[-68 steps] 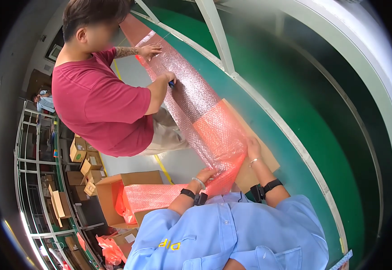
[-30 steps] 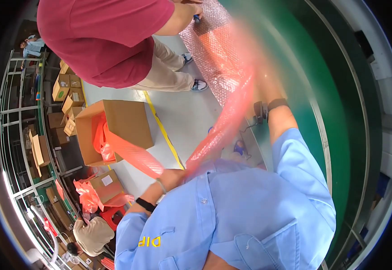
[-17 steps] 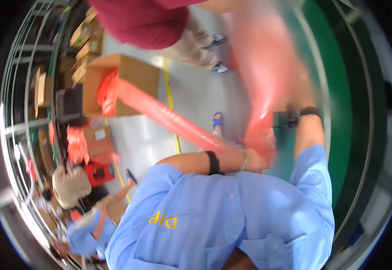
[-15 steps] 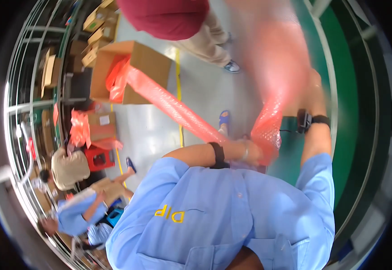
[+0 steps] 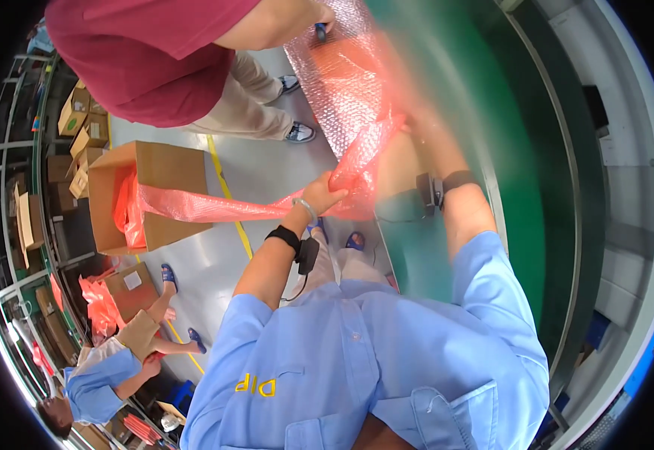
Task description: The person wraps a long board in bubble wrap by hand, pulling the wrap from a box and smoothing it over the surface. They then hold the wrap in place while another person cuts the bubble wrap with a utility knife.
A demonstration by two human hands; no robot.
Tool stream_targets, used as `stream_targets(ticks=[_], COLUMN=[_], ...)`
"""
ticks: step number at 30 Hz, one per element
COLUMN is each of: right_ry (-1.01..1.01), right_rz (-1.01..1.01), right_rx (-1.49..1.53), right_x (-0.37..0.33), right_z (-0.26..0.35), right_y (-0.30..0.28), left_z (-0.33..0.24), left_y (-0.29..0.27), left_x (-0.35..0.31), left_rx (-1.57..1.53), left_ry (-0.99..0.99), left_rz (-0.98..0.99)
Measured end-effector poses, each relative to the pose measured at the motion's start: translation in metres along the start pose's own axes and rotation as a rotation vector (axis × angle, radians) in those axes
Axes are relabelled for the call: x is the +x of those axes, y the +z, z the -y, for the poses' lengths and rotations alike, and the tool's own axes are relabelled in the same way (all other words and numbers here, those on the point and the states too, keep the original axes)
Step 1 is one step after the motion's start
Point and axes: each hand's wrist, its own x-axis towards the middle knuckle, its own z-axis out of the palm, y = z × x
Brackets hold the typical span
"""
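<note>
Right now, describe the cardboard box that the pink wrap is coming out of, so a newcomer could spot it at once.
Start at the grey floor left of the green table. The box stands there, just left of the yellow floor line, open and the largest carton around. Unlike the small cartons on the shelves, it has pink bubble wrap trailing out to the left hand.

We see a green surface [image 5: 522, 187] carrying pink bubble wrap [image 5: 342, 82] at its left edge. The grey floor [image 5: 267, 172] carries an open cardboard box [image 5: 162, 172] beside a yellow line [image 5: 226, 187].
</note>
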Motion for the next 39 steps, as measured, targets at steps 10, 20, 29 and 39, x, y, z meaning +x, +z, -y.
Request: stream_targets(ticks=[10,20,29,39], right_ry=[-0.285,-0.102,-0.186,-0.353], right_rz=[0.141,0.024,0.012,-0.475], right_rx=[0.081,0.024,0.055,-0.63], right_x=[-0.067,-0.113,-0.071,-0.091], right_z=[-0.066,-0.093,-0.127,-0.069], right_y=[0.013,-0.043,-0.023,0.008], left_z=[-0.097,-0.123,-0.007,-0.015], left_y=[0.053,0.081,0.036,0.039], left_x=[-0.047,-0.045,0.019,0.03], left_rx=[0.523,0.32,-0.279,-0.446], left_ry=[0.208,0.264,-0.326,-0.339], left_rz=[0.044,0.158,-0.333,-0.256])
